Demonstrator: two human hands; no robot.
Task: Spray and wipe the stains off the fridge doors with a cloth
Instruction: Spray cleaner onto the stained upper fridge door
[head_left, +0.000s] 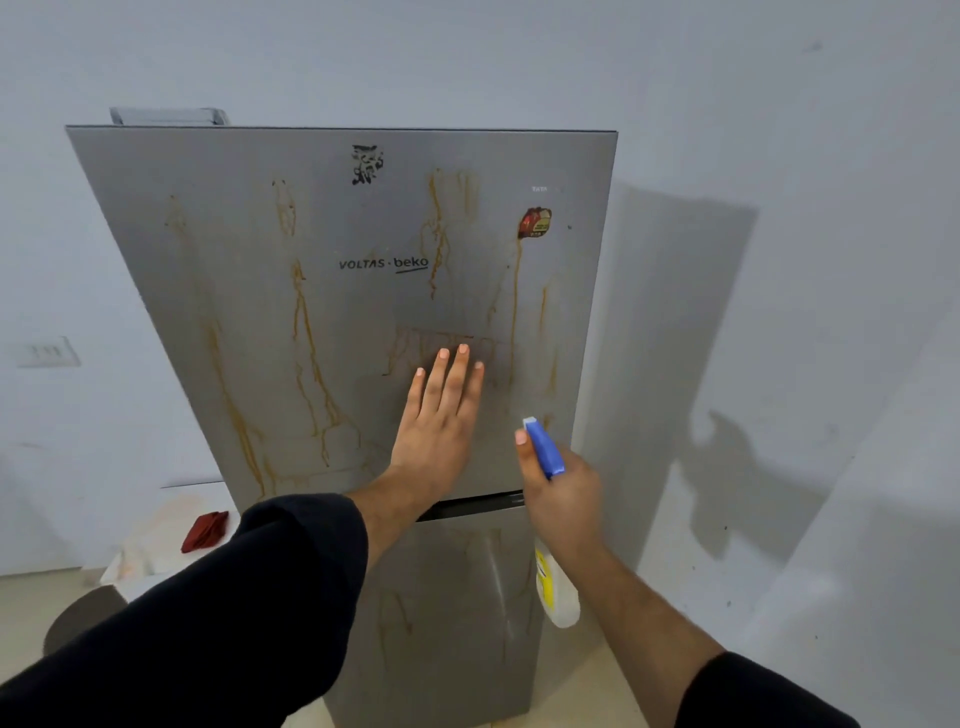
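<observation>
A tall grey fridge fills the middle of the view; its upper door is streaked with orange-brown stains running downward. The lower door carries fainter streaks. My left hand lies flat on the upper door near its lower edge, fingers together and empty. My right hand grips a white spray bottle with a blue trigger head, nozzle pointing at the upper door's right side. A red cloth lies folded on a low white table to the left, away from both hands.
The low white table stands left of the fridge, with a round dark stool in front of it. A red sticker and a black scuffed mark sit high on the upper door. Grey walls surround the fridge; a switch plate is at left.
</observation>
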